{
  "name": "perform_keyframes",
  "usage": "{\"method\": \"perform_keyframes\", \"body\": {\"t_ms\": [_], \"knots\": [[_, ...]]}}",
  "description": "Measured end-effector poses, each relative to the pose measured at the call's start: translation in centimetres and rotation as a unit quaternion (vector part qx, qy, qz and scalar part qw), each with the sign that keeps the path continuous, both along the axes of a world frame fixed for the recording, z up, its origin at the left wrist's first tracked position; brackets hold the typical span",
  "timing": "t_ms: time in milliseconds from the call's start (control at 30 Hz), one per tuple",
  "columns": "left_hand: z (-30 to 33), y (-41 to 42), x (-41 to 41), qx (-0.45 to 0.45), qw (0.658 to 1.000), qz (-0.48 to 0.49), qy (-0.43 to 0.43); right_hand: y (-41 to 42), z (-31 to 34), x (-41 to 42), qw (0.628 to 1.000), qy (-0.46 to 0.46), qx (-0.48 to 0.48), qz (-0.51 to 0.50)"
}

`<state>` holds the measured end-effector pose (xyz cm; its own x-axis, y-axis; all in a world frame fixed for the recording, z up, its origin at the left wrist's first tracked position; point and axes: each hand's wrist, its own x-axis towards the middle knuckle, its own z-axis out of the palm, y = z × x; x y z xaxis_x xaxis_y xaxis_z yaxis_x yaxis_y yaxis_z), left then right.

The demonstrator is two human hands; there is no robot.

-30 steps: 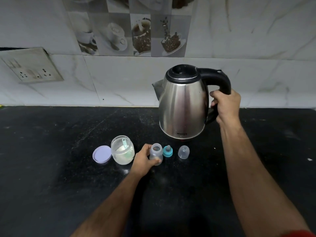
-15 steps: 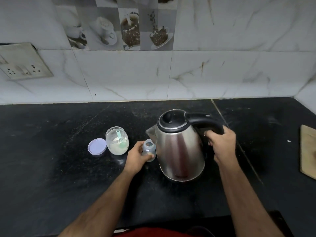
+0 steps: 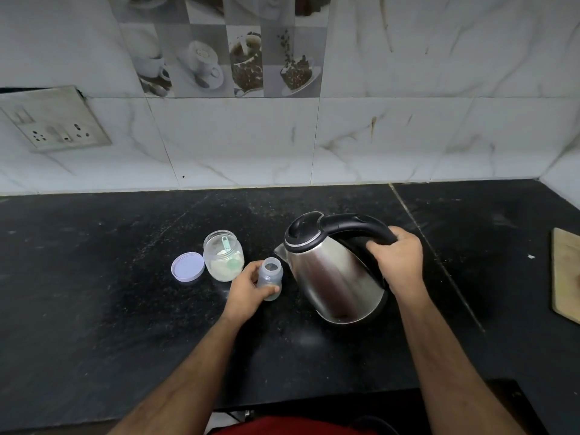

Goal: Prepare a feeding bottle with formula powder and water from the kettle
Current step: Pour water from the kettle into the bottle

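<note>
My left hand grips a small translucent feeding bottle with its mouth open, standing on the black counter. My right hand holds the black handle of a steel kettle, which is tilted to the left. The kettle's spout sits just right of and level with the bottle's mouth. No water stream is visible. An open jar of white formula powder with a green scoop inside stands left of the bottle. Its lilac lid lies flat beside it.
A tiled wall with a socket plate runs behind the counter. A wooden board lies at the right edge. The counter's front edge is near my body. The kettle hides the bottle's teat and cap.
The kettle came down from a raised position and is now tilted with its spout by the bottle's mouth. My left hand kept hold of the bottle.
</note>
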<state>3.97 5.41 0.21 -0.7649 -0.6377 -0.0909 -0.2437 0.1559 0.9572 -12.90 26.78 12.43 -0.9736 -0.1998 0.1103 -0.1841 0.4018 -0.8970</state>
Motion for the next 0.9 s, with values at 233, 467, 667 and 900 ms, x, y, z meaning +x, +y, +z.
{"method": "perform_keyframes", "body": {"t_ms": [233, 467, 667, 900], "knots": [[0.6, 0.0, 0.2, 0.009, 1.000, -0.006, 0.000, -0.6, 2.0, 0.8, 0.995, 0.050, 0.091, 0.012], [0.7, -0.2, 0.5, 0.013, 1.000, -0.001, 0.002, -1.2, 3.3, 1.5, 0.989, 0.072, 0.127, 0.016], [0.8, -0.2, 0.5, 0.010, 1.000, -0.003, 0.001, -1.9, 4.0, 1.7, 0.982, 0.085, 0.165, 0.039], [0.8, -0.3, 0.9, 0.008, 1.000, -0.005, -0.010, -2.2, 4.3, 1.7, 0.978, 0.096, 0.178, 0.044]]}}
